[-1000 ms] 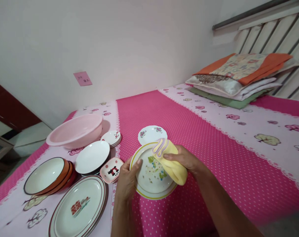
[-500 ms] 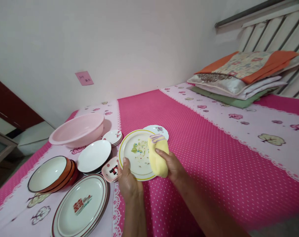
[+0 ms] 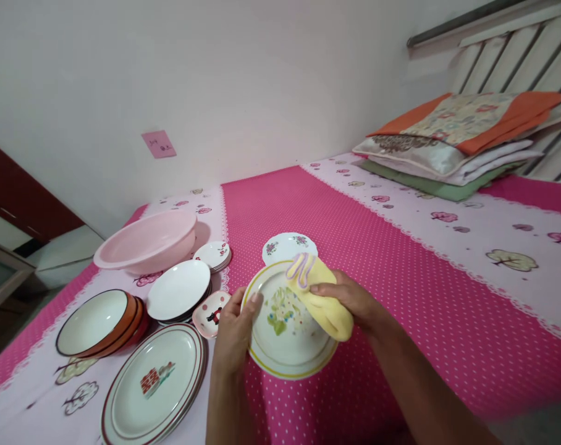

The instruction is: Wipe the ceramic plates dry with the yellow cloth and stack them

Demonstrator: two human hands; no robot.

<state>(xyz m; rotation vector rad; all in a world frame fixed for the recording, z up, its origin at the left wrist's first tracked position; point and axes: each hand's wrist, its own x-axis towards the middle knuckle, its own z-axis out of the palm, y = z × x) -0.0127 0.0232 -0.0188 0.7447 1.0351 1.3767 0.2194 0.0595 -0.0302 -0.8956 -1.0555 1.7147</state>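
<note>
A white plate (image 3: 280, 346) with a yellow rim and a leafy print is held up, tilted, above the bed. My left hand (image 3: 236, 327) grips its left edge, thumb on the face and fingers hidden behind. My right hand (image 3: 350, 300) is closed on a folded yellow cloth (image 3: 327, 303) with purple stripes, which lies against the plate's upper right part. Just behind the plate, a white flowered plate (image 3: 287, 246) rests on the pink bedspread. A small pink dish (image 3: 210, 316) with a dark figure sits left of my left hand.
At left stand a pink basin (image 3: 146, 244), small flowered dishes (image 3: 213, 254), white plates (image 3: 178, 290), orange bowls (image 3: 95, 324) and large red-rimmed plates (image 3: 157, 383). Folded bedding (image 3: 451, 148) lies at the back right beside a railing (image 3: 516, 62). A pink note (image 3: 159, 144) is on the wall.
The yellow-rimmed plate has moved right and toward me and turned, showing more of the flowered plate behind. The cloth has shifted right and tilted with my right hand.
</note>
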